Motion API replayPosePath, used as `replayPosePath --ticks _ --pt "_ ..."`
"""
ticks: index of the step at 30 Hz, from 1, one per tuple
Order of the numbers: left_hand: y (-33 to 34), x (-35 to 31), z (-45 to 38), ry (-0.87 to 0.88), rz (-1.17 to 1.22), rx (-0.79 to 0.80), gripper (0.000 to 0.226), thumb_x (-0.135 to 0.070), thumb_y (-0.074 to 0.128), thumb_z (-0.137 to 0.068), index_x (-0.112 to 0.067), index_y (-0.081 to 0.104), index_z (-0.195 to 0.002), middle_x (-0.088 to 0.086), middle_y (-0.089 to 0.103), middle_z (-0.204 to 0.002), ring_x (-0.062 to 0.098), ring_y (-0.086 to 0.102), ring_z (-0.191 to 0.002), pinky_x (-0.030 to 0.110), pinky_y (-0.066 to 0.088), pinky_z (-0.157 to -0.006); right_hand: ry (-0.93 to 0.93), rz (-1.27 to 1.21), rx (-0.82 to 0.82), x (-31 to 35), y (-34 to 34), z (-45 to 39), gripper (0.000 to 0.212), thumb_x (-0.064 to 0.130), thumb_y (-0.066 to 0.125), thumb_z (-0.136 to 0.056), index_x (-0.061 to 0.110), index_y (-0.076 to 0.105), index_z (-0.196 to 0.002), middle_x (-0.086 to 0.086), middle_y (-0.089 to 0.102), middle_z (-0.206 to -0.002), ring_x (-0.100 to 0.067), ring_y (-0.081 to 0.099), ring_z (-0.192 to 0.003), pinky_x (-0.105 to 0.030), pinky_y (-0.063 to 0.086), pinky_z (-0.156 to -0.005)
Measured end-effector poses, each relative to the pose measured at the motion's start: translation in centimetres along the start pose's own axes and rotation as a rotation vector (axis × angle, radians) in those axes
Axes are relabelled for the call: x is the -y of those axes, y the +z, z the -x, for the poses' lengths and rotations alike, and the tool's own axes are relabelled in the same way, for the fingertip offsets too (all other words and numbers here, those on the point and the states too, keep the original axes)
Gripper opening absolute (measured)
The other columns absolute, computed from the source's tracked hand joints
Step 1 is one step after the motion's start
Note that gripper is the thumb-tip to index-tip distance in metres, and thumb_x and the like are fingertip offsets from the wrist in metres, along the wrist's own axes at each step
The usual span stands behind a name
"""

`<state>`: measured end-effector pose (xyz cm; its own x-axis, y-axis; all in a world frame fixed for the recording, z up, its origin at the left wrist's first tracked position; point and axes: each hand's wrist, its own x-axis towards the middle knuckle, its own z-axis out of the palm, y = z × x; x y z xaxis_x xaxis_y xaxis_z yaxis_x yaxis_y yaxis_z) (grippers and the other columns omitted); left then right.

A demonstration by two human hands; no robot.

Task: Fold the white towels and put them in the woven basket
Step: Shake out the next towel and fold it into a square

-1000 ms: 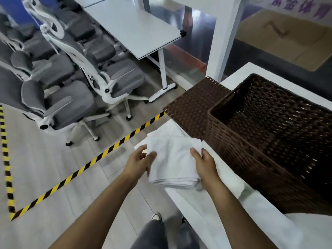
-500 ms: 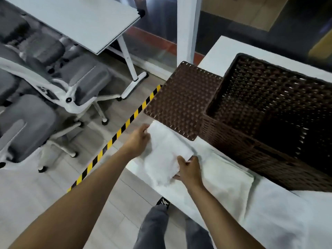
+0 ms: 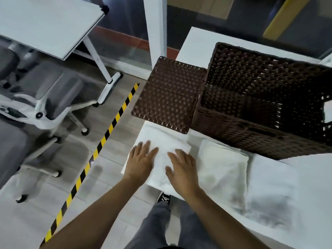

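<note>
Folded towel lies before the lid, left of the basket.

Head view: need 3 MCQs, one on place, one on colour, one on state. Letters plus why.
1. Where does the folded towel under the hands lie?
A. in the basket
B. on the white table, at its left end
C. on the chair

2. What colour is the woven basket?
A. dark brown
B. white
C. yellow

3. How do the hands stand?
A. both clenched on the towel
B. one lifted clear
C. both flat, fingers straight, pressing on the towel

Key: 1 B, the towel lies on the white table just before the basket lid. 2 A, its weave is dark brown. 3 C, the left hand and right hand lie open on the cloth.
</note>
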<state>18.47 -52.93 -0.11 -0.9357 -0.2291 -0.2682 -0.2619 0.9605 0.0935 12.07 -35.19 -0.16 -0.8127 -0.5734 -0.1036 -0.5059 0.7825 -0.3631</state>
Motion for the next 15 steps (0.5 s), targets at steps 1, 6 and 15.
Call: replayPosePath --ticks 1,6,15 --pt "0.1 0.0 0.1 0.006 -0.002 0.029 0.058 -0.026 0.055 -0.099 -0.028 0.038 -0.154 0.013 0.026 -0.164 0.038 0.023 -0.151 0.051 0.023 -0.121 -0.012 0.029 0.032 -0.2 0.3 0.0 0.056 0.036 0.074 -0.085 0.022 0.059 -0.137 -0.004 0.055 -0.141 -0.025 0.054 -0.130 -0.046 0.047 -0.106" --pt "-0.9 0.7 -0.4 0.040 0.018 0.083 0.060 -0.029 0.047 -0.099 -0.033 0.028 -0.157 0.009 0.014 -0.167 0.034 0.015 -0.153 0.048 0.017 -0.123 -0.022 0.019 0.044 -0.3 -0.1 -0.3 0.056 0.034 0.070 -0.088 0.020 0.056 -0.141 -0.006 0.054 -0.147 -0.025 0.052 -0.135 -0.044 0.042 -0.112" --pt "-5.9 -3.2 -0.9 0.121 0.212 -0.142 0.052 -0.027 0.066 -0.090 -0.024 0.053 -0.141 0.011 0.044 -0.154 0.034 0.042 -0.141 0.049 0.037 -0.112 0.124 -0.190 -0.180 -1.6 -6.6 0.1 0.064 0.032 0.054 -0.099 0.026 0.030 -0.158 0.002 0.029 -0.165 -0.016 0.029 -0.151 -0.031 0.021 -0.121"
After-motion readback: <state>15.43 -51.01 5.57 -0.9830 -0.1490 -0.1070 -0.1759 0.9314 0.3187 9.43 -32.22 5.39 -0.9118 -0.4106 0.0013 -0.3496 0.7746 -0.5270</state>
